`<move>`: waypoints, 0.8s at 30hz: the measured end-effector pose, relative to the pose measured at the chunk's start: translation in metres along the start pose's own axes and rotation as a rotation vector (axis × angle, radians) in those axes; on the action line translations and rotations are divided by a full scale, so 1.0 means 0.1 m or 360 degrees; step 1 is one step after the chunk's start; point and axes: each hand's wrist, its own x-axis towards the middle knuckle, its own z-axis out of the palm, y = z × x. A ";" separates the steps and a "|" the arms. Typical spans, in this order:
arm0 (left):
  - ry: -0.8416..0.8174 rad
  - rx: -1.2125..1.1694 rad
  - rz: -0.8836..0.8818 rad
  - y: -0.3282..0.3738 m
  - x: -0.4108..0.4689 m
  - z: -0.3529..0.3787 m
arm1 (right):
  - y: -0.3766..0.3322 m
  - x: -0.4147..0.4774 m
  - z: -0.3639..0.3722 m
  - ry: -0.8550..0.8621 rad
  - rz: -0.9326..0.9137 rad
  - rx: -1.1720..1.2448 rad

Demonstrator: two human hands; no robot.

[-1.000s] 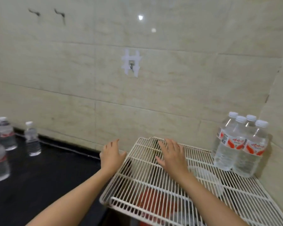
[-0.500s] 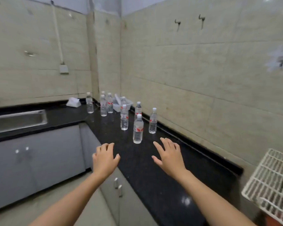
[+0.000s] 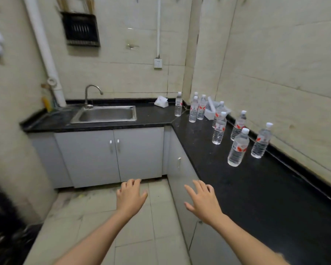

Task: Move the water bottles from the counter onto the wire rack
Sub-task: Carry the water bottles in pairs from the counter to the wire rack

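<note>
Standing upright on the glossy black L-shaped tabletop [image 3: 256, 188], several clear plastic water bottles with white caps and red-and-white labels are spread along the right-hand wall section. The nearest bottle [image 3: 237, 148] stands closest to the front edge of the tabletop. A second bottle [image 3: 261, 141] stands just beside it, nearer the wall. The other bottles group toward the corner, near a white plastic basket [image 3: 210, 111]. The left hand [image 3: 131, 196] hovers over the beige floor tiles [image 3: 134, 236], fingers [image 3: 131, 183] spread and relaxed, grasping nothing. The right hand [image 3: 203, 201] hovers at the tabletop's front edge, fingers likewise released and empty, well apart from the nearest bottle. A stainless steel sink [image 3: 105, 114] with a curved metal tap [image 3: 91, 93] is set in the far tabletop section, above grey cabinet doors [image 3: 103, 155].
</note>
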 end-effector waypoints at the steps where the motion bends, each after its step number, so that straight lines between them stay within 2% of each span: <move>1: -0.0003 -0.0015 -0.0004 0.00 0.06 0.03 | 0.02 0.06 0.06 -0.0004 -0.0007 0.0016; 8: -0.0039 0.0019 -0.0018 0.22 0.70 0.23 | 0.35 0.69 0.45 0.0034 0.0006 0.0104; 15: -0.0054 -0.0116 -0.0176 0.31 1.25 0.40 | 0.56 1.22 0.82 -0.0040 0.0032 0.0107; 24: -0.0064 -0.0248 -0.0534 -0.53 2.01 0.46 | 0.05 2.27 1.31 -0.0328 -0.0127 0.0190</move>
